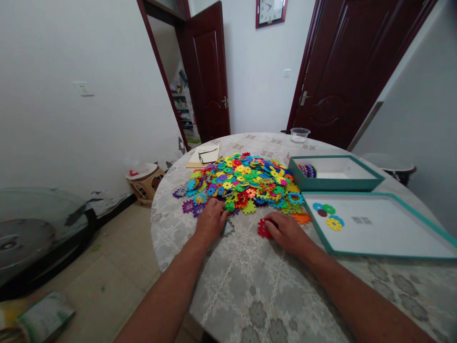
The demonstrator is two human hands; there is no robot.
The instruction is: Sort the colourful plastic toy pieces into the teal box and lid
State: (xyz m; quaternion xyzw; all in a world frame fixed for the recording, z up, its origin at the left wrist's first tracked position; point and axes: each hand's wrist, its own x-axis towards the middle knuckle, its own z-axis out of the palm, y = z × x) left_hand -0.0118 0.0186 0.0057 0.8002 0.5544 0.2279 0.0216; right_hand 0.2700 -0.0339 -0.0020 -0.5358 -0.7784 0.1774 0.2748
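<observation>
A heap of colourful plastic gear-shaped pieces (246, 183) covers the middle of a round table (250, 281) with a patterned grey cloth. My left hand (211, 220) rests at the heap's near left edge, fingers curled down on a green piece (229, 206). My right hand (285, 230) lies on the cloth just in front of the heap, fingers closed over a red piece (263, 228). A grey piece (228, 228) lies between the two hands.
To the right sit a teal box lid (389, 255) holding a few joined pieces (326, 215) and a teal box (371, 183) with a small built cluster (307, 170). A notebook with glasses (207, 155) and a clear bowl (300, 134) stand at the far edge. Low stool (144, 183) on floor left.
</observation>
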